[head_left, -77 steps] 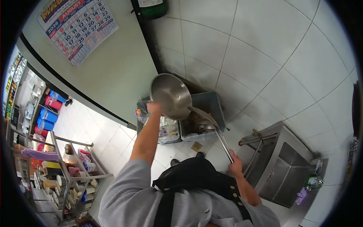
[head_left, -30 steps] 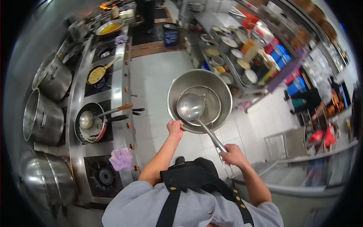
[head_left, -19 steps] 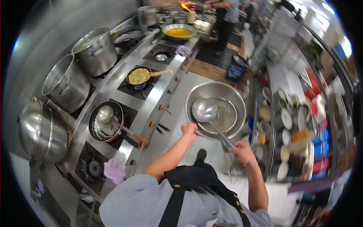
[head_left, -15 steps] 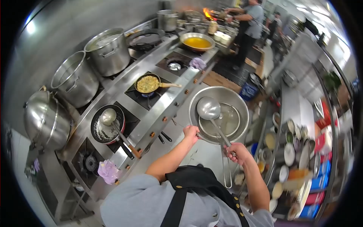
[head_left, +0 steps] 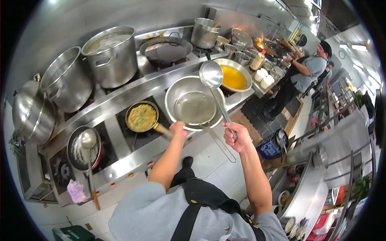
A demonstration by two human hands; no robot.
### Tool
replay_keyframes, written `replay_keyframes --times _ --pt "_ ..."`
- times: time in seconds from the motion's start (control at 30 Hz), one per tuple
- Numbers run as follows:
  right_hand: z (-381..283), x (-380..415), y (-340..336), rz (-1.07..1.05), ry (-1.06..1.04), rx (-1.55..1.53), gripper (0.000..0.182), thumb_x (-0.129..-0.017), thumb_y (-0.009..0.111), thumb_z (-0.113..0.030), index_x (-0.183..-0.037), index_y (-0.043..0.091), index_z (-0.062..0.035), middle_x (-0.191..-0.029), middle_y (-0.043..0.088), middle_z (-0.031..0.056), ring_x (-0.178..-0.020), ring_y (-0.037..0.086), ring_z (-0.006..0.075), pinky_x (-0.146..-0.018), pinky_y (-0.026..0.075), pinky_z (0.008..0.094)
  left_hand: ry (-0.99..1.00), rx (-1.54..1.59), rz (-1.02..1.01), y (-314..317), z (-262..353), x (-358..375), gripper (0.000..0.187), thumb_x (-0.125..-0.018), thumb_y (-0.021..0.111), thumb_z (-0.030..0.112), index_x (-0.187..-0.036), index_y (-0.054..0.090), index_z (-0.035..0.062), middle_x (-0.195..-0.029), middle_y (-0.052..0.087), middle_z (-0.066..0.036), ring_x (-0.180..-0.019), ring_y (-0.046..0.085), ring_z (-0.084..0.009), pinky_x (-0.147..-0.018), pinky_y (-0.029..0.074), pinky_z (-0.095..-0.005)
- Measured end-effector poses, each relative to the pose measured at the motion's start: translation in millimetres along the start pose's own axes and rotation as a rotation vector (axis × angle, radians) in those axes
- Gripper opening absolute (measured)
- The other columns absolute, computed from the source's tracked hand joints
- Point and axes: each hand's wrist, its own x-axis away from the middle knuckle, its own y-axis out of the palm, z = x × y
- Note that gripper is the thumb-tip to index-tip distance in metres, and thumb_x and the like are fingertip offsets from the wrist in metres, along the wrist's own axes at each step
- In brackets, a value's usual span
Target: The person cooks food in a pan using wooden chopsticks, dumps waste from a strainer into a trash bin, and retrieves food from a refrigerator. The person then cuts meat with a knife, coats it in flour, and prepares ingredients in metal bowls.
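Observation:
My left hand (head_left: 179,129) grips the near rim of a large steel bowl (head_left: 177,92), held level over the stove's front edge. A round wire strainer (head_left: 196,107) lies inside the bowl, its long handle sticking out toward the floor. My right hand (head_left: 236,136) holds the shaft of a long steel ladle (head_left: 211,74), whose cup is raised above the bowl's far rim. Just left of the bowl, a small frying pan of yellow-green food (head_left: 142,117) sits on a burner.
Beyond the ladle sits a wok of orange liquid (head_left: 233,76). Big stockpots (head_left: 111,54) line the back of the range. A dark pan with a ladle (head_left: 83,148) and a purple cloth (head_left: 76,190) are at the left. A person (head_left: 299,78) stands at the far burners, where a flame burns.
I have turned from the bins by the wall to face the stove. The bowl has come over the stove's edge and the ladle has lifted out of it.

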Motion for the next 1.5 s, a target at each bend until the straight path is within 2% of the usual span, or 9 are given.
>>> replay_keyframes --times 0.23,0.33,0.4,0.53,0.67,0.77,0.9,1.07,1.5 --pt "-122 -168 -140 0.351 -0.073 0.465 0.010 -0.080 0.054 -0.012 -0.081 0.051 -0.0021 -0.058 0.046 0.0023 -0.045 0.044 0.0106 -0.037 0.031 0.0252 0.012 -0.028 0.177 35 -20 -75 0.030 -0.056 0.047 -0.007 -0.085 0.046 -0.0015 -0.088 0.050 -0.020 -0.079 0.057 -0.0449 -0.062 0.046 -0.0734" --pt "-143 -236 -215 0.560 -0.041 0.905 0.015 -0.077 0.056 -0.014 -0.081 0.055 0.0011 -0.062 0.054 0.0098 -0.050 0.054 0.0202 -0.044 0.043 0.0316 -0.027 0.000 0.193 41 -20 -88 0.027 -0.061 0.052 -0.007 -0.086 0.044 -0.0001 -0.086 0.051 -0.019 -0.077 0.057 -0.0445 -0.061 0.047 -0.0728" --pt "-149 -269 -260 0.672 -0.178 1.328 0.037 -0.072 0.055 -0.016 -0.099 0.057 0.0097 -0.090 0.062 0.0298 -0.087 0.063 0.0381 -0.074 0.050 0.0426 0.185 -0.162 0.298 52 -26 -70 0.026 -0.070 0.061 0.002 -0.089 0.043 0.0007 -0.090 0.050 -0.017 -0.075 0.058 -0.0411 -0.061 0.051 -0.0673" --pt "-164 -291 -309 0.594 -0.171 1.405 0.037 -0.073 0.051 -0.013 -0.100 0.054 0.0118 -0.100 0.057 0.0346 -0.099 0.056 0.0443 -0.087 0.044 0.0458 1.001 -1.183 0.711 10 -11 -18 0.049 -0.071 0.074 0.019 -0.101 0.041 -0.0018 -0.100 0.047 -0.020 -0.098 0.050 -0.0367 -0.078 0.046 -0.0563" --pt "-171 -299 -340 0.520 -0.146 1.443 0.034 -0.073 0.048 -0.011 -0.097 0.053 0.0117 -0.097 0.057 0.0363 -0.098 0.055 0.0470 -0.087 0.043 0.0479 0.642 -1.702 1.225 -17 -14 14 0.054 -0.071 0.074 0.025 -0.108 0.046 -0.0024 -0.097 0.053 -0.020 -0.097 0.051 -0.0389 -0.083 0.044 -0.0483" --pt "-173 -303 -348 0.492 -0.159 1.440 0.037 -0.072 0.053 -0.013 -0.099 0.054 0.0136 -0.096 0.057 0.0363 -0.098 0.055 0.0472 -0.089 0.042 0.0466 0.049 -0.959 0.873 -24 -7 12 0.029 -0.077 0.069 0.030 -0.084 0.056 0.0046 -0.065 0.058 -0.007 -0.055 0.055 -0.0241 -0.060 0.048 -0.0443" --pt "-177 -308 -350 0.460 -0.151 1.377 0.034 -0.070 0.054 -0.014 -0.093 0.056 0.0109 -0.094 0.058 0.0365 -0.097 0.056 0.0469 -0.087 0.044 0.0460 0.052 -0.177 0.534 -56 -11 -5 0.027 -0.086 0.061 0.028 -0.072 0.049 0.0090 -0.056 0.046 -0.002 -0.041 0.042 -0.0143 -0.036 0.031 -0.0288" --pt "-190 -312 -353 0.385 0.092 0.810 0.014 -0.072 0.059 -0.009 -0.076 0.055 0.0039 -0.059 0.054 0.0136 -0.047 0.053 0.0221 -0.040 0.039 0.0349 0.314 -0.405 0.596 -35 -11 -3 0.031 -0.087 0.059 0.027 -0.072 0.038 0.0106 -0.049 0.033 0.002 -0.034 0.032 -0.0092 -0.030 0.024 -0.0251" --pt "-237 -279 -335 0.320 0.115 0.547 0.017 -0.079 0.057 -0.005 -0.071 0.042 -0.0071 -0.054 0.039 -0.0004 -0.040 0.034 0.0077 -0.032 0.022 0.0236 0.245 -1.053 0.246 137 30 95 0.024 -0.088 0.057 0.019 -0.070 0.046 0.0078 -0.046 0.038 0.004 -0.034 0.033 -0.0047 -0.030 0.024 -0.0236"
